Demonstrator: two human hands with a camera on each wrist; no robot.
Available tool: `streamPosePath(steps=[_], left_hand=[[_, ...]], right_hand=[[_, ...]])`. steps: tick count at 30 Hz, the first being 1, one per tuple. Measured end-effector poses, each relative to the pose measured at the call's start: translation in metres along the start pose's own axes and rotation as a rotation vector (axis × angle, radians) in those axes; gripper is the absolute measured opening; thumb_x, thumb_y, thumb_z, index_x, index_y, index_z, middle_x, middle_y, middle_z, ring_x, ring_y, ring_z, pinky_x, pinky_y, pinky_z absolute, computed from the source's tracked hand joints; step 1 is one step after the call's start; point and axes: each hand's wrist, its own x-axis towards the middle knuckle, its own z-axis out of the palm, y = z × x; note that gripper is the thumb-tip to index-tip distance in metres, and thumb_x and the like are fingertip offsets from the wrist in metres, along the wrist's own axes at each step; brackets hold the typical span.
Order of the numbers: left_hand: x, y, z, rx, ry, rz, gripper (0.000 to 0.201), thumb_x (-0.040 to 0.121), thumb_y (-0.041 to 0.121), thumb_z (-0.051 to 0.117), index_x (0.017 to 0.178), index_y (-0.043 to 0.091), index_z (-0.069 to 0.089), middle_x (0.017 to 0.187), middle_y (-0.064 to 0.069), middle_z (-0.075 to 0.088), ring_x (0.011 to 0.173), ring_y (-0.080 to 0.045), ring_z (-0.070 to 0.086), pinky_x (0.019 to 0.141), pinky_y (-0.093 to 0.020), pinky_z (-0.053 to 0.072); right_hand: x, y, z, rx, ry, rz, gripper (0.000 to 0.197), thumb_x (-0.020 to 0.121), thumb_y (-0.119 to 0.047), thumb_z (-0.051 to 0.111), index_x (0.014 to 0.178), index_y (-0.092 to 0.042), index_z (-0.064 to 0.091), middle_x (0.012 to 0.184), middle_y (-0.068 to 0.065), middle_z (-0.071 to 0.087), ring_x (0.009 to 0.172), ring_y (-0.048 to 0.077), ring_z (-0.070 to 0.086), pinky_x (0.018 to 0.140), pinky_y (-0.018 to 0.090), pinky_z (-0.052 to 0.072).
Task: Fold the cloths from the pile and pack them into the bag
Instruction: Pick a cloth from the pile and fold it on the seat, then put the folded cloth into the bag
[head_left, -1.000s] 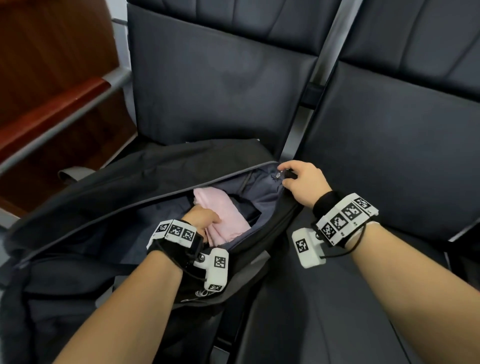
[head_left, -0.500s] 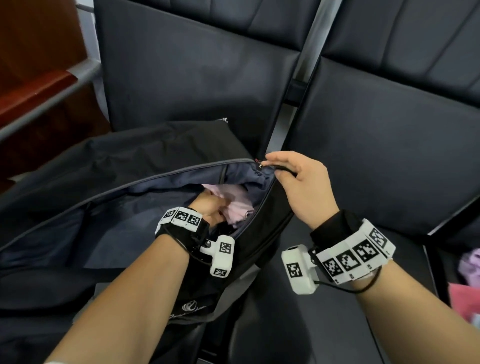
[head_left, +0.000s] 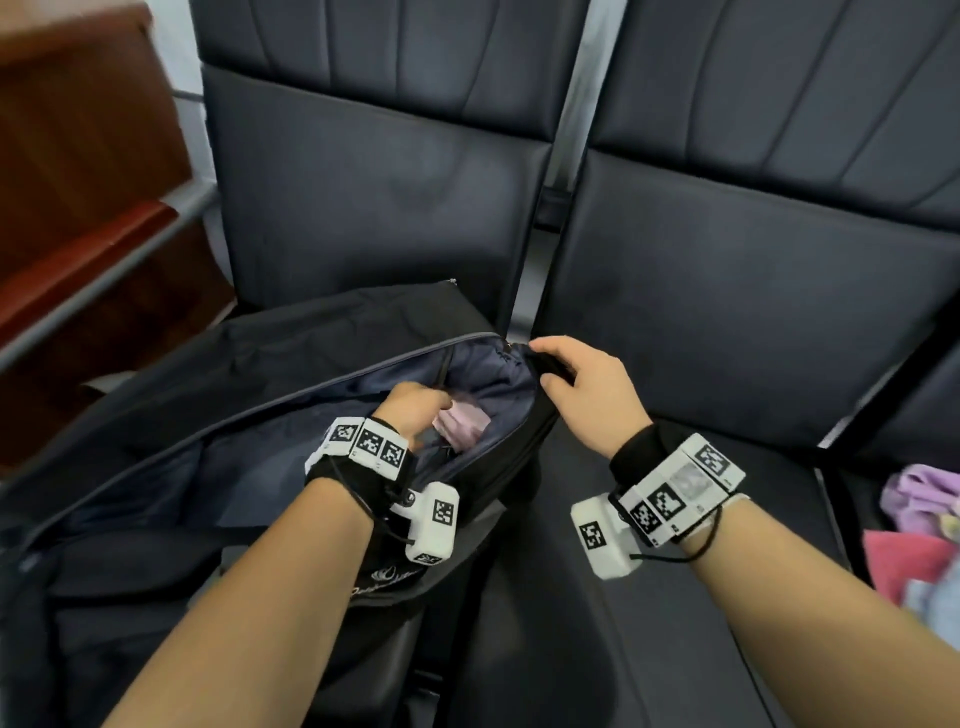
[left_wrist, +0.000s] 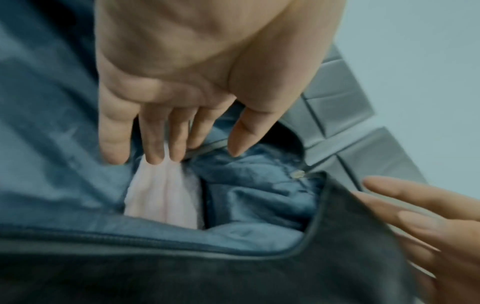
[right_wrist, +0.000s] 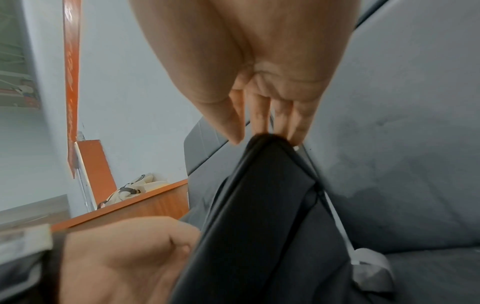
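Far left: a wood-panelled wall (head_left: 78, 171) with a metal rail (head_left: 104, 280) borders the left seat (head_left: 374, 197).

The black bag (head_left: 218, 364) lies across that seat. Its long axis runs from lower left up to the right, where its end reaches the gap between the two seats. The zip is undone; the opening faces upward along that same axis. The blue-grey lining (left_wrist: 254, 197) is exposed.

The left hand (head_left: 410, 410) is inside the opening. In the left wrist view its fingers (left_wrist: 155, 142) are straight and spread, tips touching the upper edge of the pink cloth (left_wrist: 161, 197). The pink cloth sits inside the bag near its right end, pressed between the lining walls, folds running lengthwise into the bag. Open lining shows to the right of the cloth.

The right hand (head_left: 592, 395) holds the right end of the bag's near rim. The right wrist view shows thumb and fingers (right_wrist: 259, 121) closed in a pinch on the black edge (right_wrist: 267, 142), lifted to a peak. A metal zip pull (left_wrist: 297, 174) lies just beside that point.

The right seat (head_left: 727, 322) under the right forearm is bare. At the far right edge, a pile of cloths (head_left: 919, 525), purple, red and pale blue, lies well apart from the bag.
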Motion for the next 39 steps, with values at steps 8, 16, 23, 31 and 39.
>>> streamPosePath(steps=[8,16,23,31,39], left_hand=[[-0.109,0.034,0.069,0.316,0.237,0.616,0.02,0.088,0.007,0.061,0.102,0.017,0.071,0.103,-0.003,0.073,0.1,-0.02,0.066,0.095,-0.033,0.05],[-0.179,0.018,0.271,0.498,-0.078,0.749,0.018,0.09,0.012,0.062,0.09,0.027,0.072,0.09,0.012,0.071,0.088,-0.004,0.065,0.072,-0.014,0.045],[-0.218,-0.016,0.451,0.627,-0.313,0.751,0.019,0.086,0.008,0.065,0.087,0.027,0.071,0.083,0.012,0.07,0.08,-0.005,0.064,0.079,-0.021,0.047],[-0.221,-0.059,0.533,0.704,-0.494,0.65,0.028,0.081,-0.002,0.063,0.098,0.019,0.072,0.096,0.003,0.071,0.093,-0.015,0.067,0.089,-0.026,0.053],[-0.239,-0.064,0.544,0.691,-0.636,0.615,0.04,0.08,0.006,0.076,0.115,0.023,0.067,0.111,0.007,0.066,0.095,-0.013,0.063,0.083,-0.022,0.052]], right_hand=[[-0.102,0.029,-0.082,-0.02,0.047,0.091,0.043,0.091,-0.014,0.062,0.133,-0.022,0.058,0.134,-0.006,0.059,0.126,0.009,0.051,0.106,0.026,0.042],[-0.243,0.14,-0.202,-0.131,0.154,0.334,0.047,0.089,-0.014,0.064,0.135,-0.017,0.056,0.138,0.0,0.057,0.127,0.017,0.051,0.1,0.017,0.031],[-0.343,0.245,-0.279,-0.202,0.255,0.542,0.049,0.088,-0.008,0.059,0.136,-0.015,0.055,0.142,0.008,0.05,0.129,0.027,0.046,0.11,0.035,0.035],[-0.392,0.329,-0.312,-0.115,0.582,0.851,0.055,0.088,-0.023,0.065,0.139,-0.013,0.048,0.128,0.018,0.051,0.115,0.037,0.05,0.101,0.044,0.042],[-0.397,0.327,-0.314,0.264,0.811,0.679,0.03,0.079,0.001,0.062,0.097,-0.02,0.072,0.074,-0.001,0.065,0.065,0.009,0.059,0.067,0.027,0.047]])
